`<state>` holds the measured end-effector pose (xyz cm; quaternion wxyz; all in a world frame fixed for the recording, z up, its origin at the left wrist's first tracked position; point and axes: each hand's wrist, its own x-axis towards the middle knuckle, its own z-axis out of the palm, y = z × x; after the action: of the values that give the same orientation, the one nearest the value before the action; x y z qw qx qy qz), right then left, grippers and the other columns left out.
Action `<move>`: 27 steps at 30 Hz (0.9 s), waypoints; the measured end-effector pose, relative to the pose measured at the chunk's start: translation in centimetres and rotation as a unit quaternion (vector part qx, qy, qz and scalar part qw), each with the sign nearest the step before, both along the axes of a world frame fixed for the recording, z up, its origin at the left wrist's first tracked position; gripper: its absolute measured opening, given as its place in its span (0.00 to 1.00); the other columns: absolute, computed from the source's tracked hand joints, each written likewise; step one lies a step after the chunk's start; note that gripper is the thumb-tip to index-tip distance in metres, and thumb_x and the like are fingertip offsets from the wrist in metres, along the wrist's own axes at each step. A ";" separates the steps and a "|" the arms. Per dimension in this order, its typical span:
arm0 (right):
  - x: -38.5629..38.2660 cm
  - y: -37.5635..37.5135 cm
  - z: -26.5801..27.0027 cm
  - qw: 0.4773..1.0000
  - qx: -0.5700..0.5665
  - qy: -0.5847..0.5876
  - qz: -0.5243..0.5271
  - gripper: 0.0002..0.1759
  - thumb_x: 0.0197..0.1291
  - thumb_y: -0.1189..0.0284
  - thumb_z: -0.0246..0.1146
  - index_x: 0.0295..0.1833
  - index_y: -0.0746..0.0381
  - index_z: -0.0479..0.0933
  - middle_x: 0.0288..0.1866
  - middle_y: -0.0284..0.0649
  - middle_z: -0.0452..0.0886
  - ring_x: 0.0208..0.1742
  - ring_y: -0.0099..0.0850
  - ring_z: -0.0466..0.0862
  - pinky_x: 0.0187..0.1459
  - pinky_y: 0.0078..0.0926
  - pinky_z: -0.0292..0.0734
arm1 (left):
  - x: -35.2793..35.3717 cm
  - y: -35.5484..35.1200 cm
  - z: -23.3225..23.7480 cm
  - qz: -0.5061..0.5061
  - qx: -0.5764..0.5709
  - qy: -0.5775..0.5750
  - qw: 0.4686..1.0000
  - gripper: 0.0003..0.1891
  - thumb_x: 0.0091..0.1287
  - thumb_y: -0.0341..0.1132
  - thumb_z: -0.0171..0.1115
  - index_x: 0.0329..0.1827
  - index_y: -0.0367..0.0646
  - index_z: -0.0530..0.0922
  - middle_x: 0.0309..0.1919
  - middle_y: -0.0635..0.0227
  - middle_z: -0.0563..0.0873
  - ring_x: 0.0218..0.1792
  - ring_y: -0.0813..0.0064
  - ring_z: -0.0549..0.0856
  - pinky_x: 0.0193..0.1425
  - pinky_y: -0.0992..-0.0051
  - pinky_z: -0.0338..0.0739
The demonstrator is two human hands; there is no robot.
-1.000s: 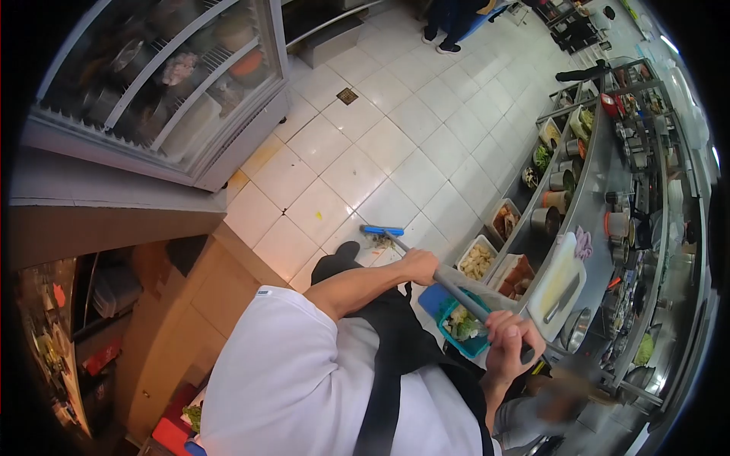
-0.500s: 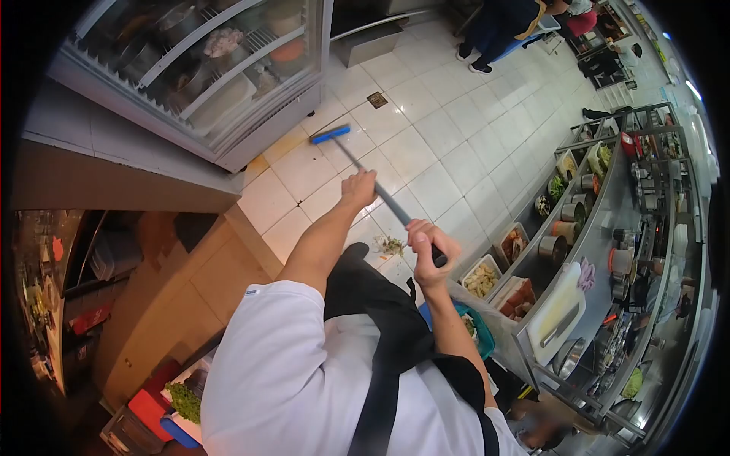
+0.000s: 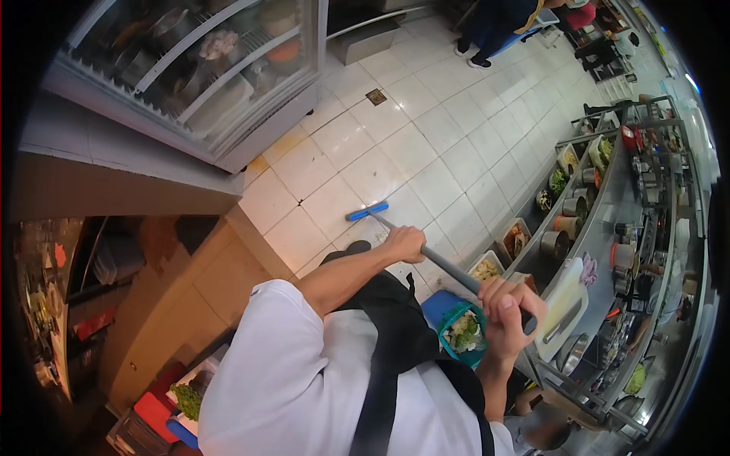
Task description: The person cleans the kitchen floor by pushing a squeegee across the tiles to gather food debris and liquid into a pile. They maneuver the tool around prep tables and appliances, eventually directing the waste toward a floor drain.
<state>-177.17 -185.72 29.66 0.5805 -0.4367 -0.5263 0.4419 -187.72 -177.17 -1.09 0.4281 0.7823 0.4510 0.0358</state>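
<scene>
A floor squeegee with a blue head (image 3: 368, 211) and a long grey handle (image 3: 449, 265) slants across the white tiles. My left hand (image 3: 405, 244) is wrapped round the middle of the handle. Near its top end, my right hand (image 3: 511, 315) grips the same handle, thumb along it. The blue head rests on the floor just beyond my dark shoe (image 3: 357, 247). Some pale scraps lie close to the head, partly hidden by my left hand and the handle. A teal-lined bin (image 3: 441, 338) with food waste (image 3: 464, 333) stands below my right forearm.
A glass-door fridge (image 3: 220, 83) stands at upper left. Along the right runs a steel counter (image 3: 601, 251) with food containers, pots and a cutting board (image 3: 559, 315). Another person (image 3: 494, 26) stands at the back; a person's head (image 3: 544, 427) shows at lower right. A floor drain (image 3: 376, 96) lies ahead.
The squeegee head has come back towards me and to the right, near the scraps. Both hands have moved right and down with the handle. The teal-lined bin shows more fully.
</scene>
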 end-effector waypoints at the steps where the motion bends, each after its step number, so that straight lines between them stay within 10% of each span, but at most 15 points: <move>1: -0.3 0.5 0.3 1.000 0.010 0.005 0.003 0.20 0.68 0.73 0.63 0.23 0.64 0.67 0.20 0.39 0.72 0.22 0.29 0.70 0.34 0.38 0.73 | -0.4 0.7 0.5 0.021 0.003 -0.004 1.000 0.11 0.51 0.44 0.74 0.28 0.47 0.88 0.31 0.53 0.90 0.39 0.47 0.91 0.46 0.51 0.85; 11: -2.0 10.4 -11.5 0.998 0.056 -0.025 -0.010 0.17 0.69 0.78 0.59 0.24 0.66 0.68 0.23 0.39 0.74 0.30 0.32 0.76 0.50 0.41 0.79 | -4.2 12.7 -1.5 0.293 0.100 0.015 0.951 0.16 0.59 0.34 0.71 0.50 0.41 0.83 0.57 0.52 0.83 0.51 0.45 0.89 0.53 0.47 0.85; 27: 5.0 -1.9 1.1 0.993 -0.047 -0.102 -0.042 0.17 0.66 0.71 0.64 0.25 0.64 0.69 0.22 0.40 0.74 0.26 0.32 0.75 0.42 0.42 0.75 | 8.0 0.4 0.8 -0.174 -0.061 -0.041 0.982 0.14 0.54 0.46 0.72 0.37 0.49 0.91 0.35 0.59 0.92 0.41 0.56 0.92 0.44 0.55 0.86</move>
<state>-172.21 -187.58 30.79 0.5205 -0.5280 -0.5430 0.3943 -179.73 -176.80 -0.28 0.4926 0.8192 0.2916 -0.0349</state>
